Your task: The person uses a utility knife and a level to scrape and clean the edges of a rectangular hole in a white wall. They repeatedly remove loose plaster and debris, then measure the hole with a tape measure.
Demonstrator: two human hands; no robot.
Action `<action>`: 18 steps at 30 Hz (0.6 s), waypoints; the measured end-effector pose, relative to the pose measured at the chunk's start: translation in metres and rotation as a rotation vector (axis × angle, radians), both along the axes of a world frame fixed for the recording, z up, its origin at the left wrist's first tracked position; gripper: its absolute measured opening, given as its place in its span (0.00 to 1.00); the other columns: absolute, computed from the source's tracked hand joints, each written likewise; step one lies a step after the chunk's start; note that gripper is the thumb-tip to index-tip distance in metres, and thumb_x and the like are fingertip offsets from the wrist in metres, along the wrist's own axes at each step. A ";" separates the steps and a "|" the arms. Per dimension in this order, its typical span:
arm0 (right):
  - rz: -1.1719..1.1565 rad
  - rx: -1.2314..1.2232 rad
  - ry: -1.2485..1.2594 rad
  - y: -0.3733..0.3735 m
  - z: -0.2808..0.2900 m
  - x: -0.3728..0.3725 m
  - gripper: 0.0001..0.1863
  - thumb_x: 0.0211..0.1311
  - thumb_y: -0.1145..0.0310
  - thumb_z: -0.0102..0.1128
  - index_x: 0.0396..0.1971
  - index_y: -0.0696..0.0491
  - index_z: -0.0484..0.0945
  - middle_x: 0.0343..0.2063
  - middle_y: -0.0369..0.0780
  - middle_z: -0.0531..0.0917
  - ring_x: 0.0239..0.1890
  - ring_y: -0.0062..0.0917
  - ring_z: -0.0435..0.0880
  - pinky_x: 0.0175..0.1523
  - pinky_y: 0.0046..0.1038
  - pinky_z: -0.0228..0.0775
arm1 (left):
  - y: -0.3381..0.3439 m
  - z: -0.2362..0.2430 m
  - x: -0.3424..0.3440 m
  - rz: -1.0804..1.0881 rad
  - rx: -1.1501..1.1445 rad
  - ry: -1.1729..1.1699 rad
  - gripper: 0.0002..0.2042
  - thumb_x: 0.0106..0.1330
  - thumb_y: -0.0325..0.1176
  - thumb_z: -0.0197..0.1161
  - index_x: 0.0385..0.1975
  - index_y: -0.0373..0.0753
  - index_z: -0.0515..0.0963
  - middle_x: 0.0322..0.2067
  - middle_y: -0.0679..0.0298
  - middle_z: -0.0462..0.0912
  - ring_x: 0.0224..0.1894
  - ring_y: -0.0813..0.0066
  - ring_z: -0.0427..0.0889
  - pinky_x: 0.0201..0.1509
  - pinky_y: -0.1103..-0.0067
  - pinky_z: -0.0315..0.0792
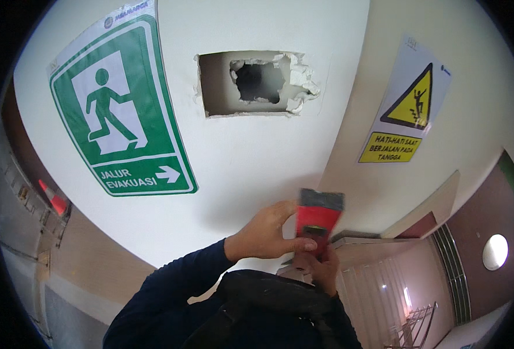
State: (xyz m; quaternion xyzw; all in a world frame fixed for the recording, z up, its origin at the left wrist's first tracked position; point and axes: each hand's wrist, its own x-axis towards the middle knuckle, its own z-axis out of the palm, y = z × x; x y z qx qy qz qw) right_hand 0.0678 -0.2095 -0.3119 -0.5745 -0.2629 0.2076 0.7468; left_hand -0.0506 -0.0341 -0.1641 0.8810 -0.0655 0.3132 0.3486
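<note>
My left hand (268,231) and my right hand (322,270) hold a red tool (317,212) with a black end, which looks like a level. My left hand's fingers are at its left side; my right hand grips lower down. The tool stands in front of a white wall (245,168). Above it is a rectangular cut-out (216,87) with torn edges and a dark, jagged inner hole (258,82).
A green running-figure sign (71,104) is on the left of the wall, a yellow triangular warning sign (420,93) on the right-hand wall. At far left stands an orange cone (55,199). Metal railings (417,323) and a round white shape (495,252) show at lower right.
</note>
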 end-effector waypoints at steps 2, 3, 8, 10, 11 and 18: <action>0.104 0.023 -0.079 0.018 0.009 -0.010 0.23 0.61 0.78 0.73 0.55 0.60 0.75 0.45 0.41 0.86 0.40 0.22 0.87 0.40 0.25 0.81 | -0.002 0.005 -0.011 -0.031 -0.352 0.124 0.16 0.66 0.38 0.75 0.49 0.38 0.84 0.45 0.57 0.89 0.48 0.64 0.88 0.56 0.70 0.80; 0.094 -0.054 -0.197 0.025 0.008 -0.011 0.21 0.63 0.76 0.71 0.54 0.60 0.75 0.45 0.41 0.86 0.36 0.21 0.86 0.37 0.24 0.80 | -0.002 0.007 -0.015 -0.047 -0.526 0.192 0.14 0.66 0.35 0.75 0.47 0.38 0.85 0.43 0.59 0.90 0.46 0.67 0.88 0.53 0.72 0.81; 0.046 0.114 -0.095 0.045 0.060 -0.023 0.12 0.76 0.65 0.60 0.50 0.59 0.76 0.38 0.41 0.85 0.20 0.16 0.78 0.25 0.22 0.71 | 0.032 0.018 -0.041 0.023 -0.534 -0.095 0.15 0.64 0.37 0.77 0.46 0.38 0.85 0.43 0.61 0.89 0.45 0.73 0.85 0.52 0.73 0.79; -0.028 0.118 -0.217 0.047 0.103 -0.009 0.13 0.81 0.62 0.53 0.51 0.56 0.75 0.35 0.40 0.84 0.15 0.15 0.75 0.22 0.22 0.67 | 0.049 0.032 -0.055 0.104 -0.310 -0.212 0.17 0.61 0.39 0.78 0.46 0.38 0.86 0.48 0.59 0.88 0.52 0.66 0.84 0.59 0.68 0.76; -0.094 0.038 -0.351 0.051 0.130 -0.003 0.14 0.81 0.62 0.52 0.52 0.57 0.74 0.32 0.39 0.85 0.17 0.17 0.77 0.24 0.23 0.69 | 0.058 0.042 -0.059 0.144 -0.119 -0.266 0.19 0.59 0.40 0.79 0.46 0.38 0.86 0.50 0.58 0.88 0.56 0.62 0.82 0.63 0.65 0.73; -0.420 -0.057 -0.795 0.095 0.278 0.023 0.12 0.78 0.66 0.53 0.51 0.58 0.72 0.29 0.47 0.85 0.33 0.39 0.89 0.39 0.38 0.78 | 0.084 0.086 -0.051 0.308 0.514 -0.439 0.28 0.50 0.48 0.79 0.50 0.39 0.87 0.55 0.57 0.86 0.70 0.48 0.72 0.75 0.52 0.57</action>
